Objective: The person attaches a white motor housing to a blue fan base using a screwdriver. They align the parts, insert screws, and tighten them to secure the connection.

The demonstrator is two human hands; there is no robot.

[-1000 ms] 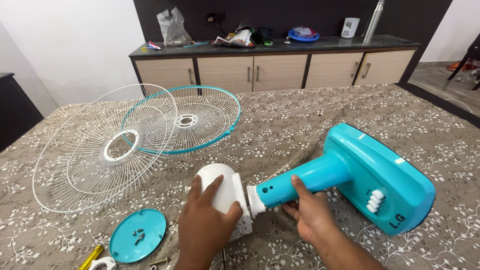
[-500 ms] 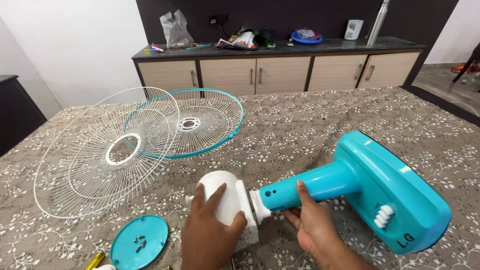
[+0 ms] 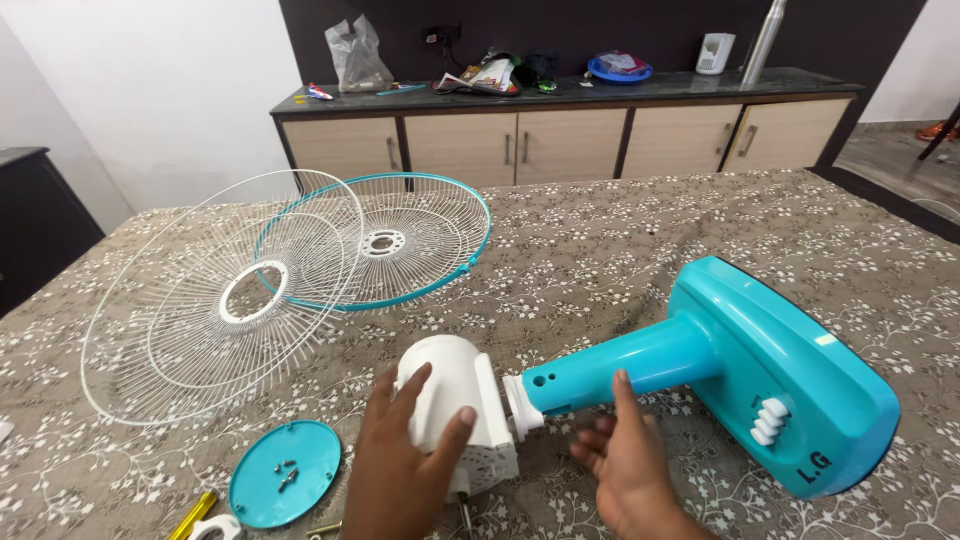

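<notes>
Fan stand [image 3: 700,370], right hand [image 3: 625,460] now looser

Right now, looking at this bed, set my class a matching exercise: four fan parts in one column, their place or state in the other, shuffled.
Things:
1. white motor housing
2. teal stand neck
3. teal round cap
4. white wire guard

Places or states:
A. has small screws lying on it
B. under the left hand
C. leans on the teal-rimmed guard
D. touched by the right hand

Pairs: 1-B, 2-D, 3-A, 4-C
</notes>
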